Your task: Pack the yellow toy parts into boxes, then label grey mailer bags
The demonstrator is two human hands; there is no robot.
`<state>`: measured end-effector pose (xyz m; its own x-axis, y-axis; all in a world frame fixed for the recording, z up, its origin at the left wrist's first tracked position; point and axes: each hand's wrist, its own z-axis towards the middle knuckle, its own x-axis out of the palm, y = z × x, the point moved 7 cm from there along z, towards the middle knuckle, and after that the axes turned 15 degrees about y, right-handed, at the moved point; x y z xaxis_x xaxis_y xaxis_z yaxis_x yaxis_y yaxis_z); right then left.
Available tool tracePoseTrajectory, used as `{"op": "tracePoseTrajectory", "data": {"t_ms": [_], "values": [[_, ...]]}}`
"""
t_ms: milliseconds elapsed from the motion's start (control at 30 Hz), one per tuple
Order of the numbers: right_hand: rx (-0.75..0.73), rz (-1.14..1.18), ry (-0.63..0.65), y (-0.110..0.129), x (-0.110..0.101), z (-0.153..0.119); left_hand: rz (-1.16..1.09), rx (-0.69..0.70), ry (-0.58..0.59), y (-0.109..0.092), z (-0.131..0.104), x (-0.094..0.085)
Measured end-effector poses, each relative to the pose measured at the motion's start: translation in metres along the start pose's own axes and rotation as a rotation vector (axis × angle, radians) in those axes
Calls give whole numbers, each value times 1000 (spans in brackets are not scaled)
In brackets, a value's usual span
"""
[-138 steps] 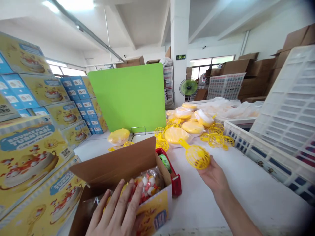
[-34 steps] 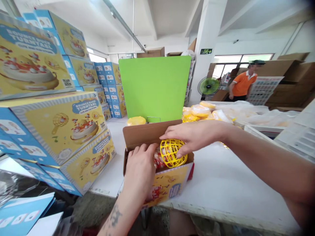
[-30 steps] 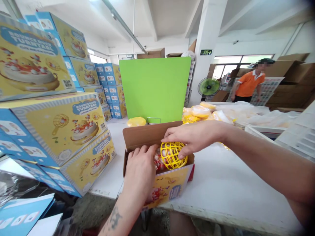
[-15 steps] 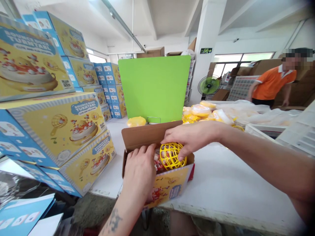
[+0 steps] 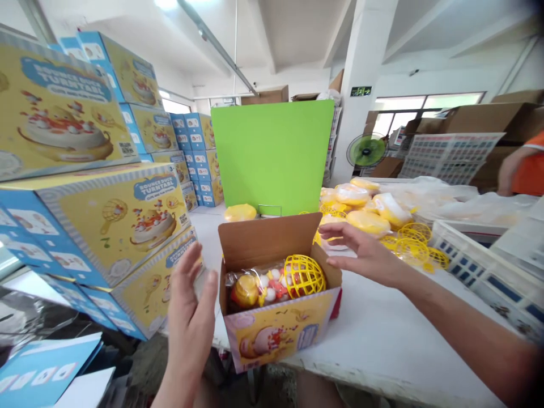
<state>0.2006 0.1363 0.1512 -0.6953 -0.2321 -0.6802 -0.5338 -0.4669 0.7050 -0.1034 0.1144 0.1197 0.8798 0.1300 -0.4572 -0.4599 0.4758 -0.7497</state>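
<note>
An open printed carton (image 5: 276, 334) stands at the table's front edge, its brown back flap (image 5: 270, 241) raised. Inside it, a yellow mesh basket (image 5: 305, 276) lies at the right, beside a clear bag of red and white pieces (image 5: 274, 286) and a yellow duck-like toy (image 5: 245, 290) at the left. My left hand (image 5: 191, 303) is held up left of the carton, fingers apart and empty. Over the carton's right rear corner hovers my right hand (image 5: 361, 252), also empty, with its fingers spread.
Printed boxes (image 5: 114, 221) are stacked on the left. A green panel (image 5: 274, 156) stands behind the carton. Yellow bagged parts (image 5: 368, 222), mesh pieces (image 5: 412, 243) and a white crate (image 5: 488, 277) lie to the right. An orange-sleeved person (image 5: 527, 170) is at the right edge.
Both hands have come out of the carton and moved apart, my left to the left and my right to the right. The mesh basket is released inside. The person has shifted right, partly out of view.
</note>
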Motion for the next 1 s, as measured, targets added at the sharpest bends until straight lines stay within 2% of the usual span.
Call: {"op": "tracePoseTrajectory", "data": {"t_ms": [67, 100, 167, 233, 333, 467, 633, 733, 833, 867, 900, 933, 1000], "values": [[74, 308, 38, -30, 18, 0, -345, -185, 153, 31, 8, 19], [92, 464, 103, -38, 33, 3, -491, -254, 210, 40, 11, 29], [113, 724, 202, -43, 61, 9, -649, -340, 300, 47, 15, 43], [132, 855, 202, -41, 77, 13, -683, -313, 302, 43, 18, 44], [93, 851, 90, -36, 78, 14, -631, -212, 362, 32, 18, 39], [52, 677, 21, -35, 65, 8, -443, -175, 485, 33, 18, 28], [32, 264, 119, -27, 41, 3, -111, -71, 724, 30, 35, 7], [-8, -88, 287, -14, 22, 5, 93, -21, 818, 6, 48, 5], [-60, -377, 504, 8, 7, 21, 452, 20, 852, -26, 52, 22], [-82, -460, 532, 19, 2, 30, 581, 50, 849, -35, 51, 29], [-110, -538, 519, 32, -2, 41, 674, 76, 851, -41, 48, 37], [-144, -606, 455, 46, -7, 53, 738, 92, 853, -44, 45, 44], [-225, -654, 239, 73, -10, 75, 793, 120, 851, -44, 38, 53]]}}
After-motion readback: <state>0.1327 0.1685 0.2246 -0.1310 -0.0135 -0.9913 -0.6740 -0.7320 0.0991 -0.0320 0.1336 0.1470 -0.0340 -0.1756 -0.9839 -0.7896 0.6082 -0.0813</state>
